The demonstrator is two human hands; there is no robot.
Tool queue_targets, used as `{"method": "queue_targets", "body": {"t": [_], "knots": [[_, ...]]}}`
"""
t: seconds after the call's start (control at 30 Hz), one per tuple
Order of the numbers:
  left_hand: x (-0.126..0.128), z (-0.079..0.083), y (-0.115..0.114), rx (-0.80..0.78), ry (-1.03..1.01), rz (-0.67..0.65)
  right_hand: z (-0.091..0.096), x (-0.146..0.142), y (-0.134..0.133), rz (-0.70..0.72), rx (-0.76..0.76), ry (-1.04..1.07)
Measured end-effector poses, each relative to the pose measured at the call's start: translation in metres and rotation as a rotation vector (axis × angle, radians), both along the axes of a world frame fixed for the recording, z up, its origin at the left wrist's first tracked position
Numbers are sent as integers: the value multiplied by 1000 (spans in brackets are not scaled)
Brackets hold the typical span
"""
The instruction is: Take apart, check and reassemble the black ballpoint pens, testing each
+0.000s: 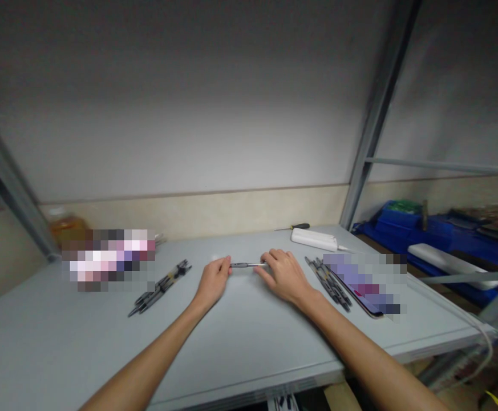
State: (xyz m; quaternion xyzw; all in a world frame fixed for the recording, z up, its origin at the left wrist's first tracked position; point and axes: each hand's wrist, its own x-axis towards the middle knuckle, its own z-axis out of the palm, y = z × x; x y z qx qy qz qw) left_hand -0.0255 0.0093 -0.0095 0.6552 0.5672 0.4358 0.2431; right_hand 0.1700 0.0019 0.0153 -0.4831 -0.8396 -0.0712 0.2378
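Note:
Near the middle of the table, a slim grey pen (pixel 241 265) lies level between my two hands. My left hand (pixel 214 278) is closed round its left end, which the fingers hide. At the pen's thin, shiny right end, the fingertips of my right hand (pixel 283 275) are bent onto it, palm down. Whether the right fingers pinch a small part there is too small to make out. To the left lies a bundle of grey pens (pixel 161 287). Another group of grey pens (pixel 329 284) lies to the right, beside my right wrist.
A white power strip (pixel 314 238) with a cable and a dark-handled screwdriver (pixel 300 226) lie at the back right. Blurred-out flat items (pixel 360 283) rest at the right; a blurred package (pixel 107 260) lies at the left. Blue trays (pixel 403 220) stand beyond the metal post (pixel 362 154).

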Motion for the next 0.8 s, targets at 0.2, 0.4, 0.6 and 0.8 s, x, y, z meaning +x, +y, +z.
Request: {"method": "queue_targets", "body": {"t": [0.2, 0.4, 0.6, 0.8], "knots": [[-3, -1, 2, -4, -22, 33, -7, 16, 15, 153, -222, 384], [-4, -3, 3, -29, -58, 34, -7, 17, 17, 159, -417, 662], [-4, -2, 3, -69, -160, 19, -7, 15, 19, 237, -613, 910], [-1, 4, -3, 91, -271, -203, -6, 18, 21, 221, -666, 1150]]}}
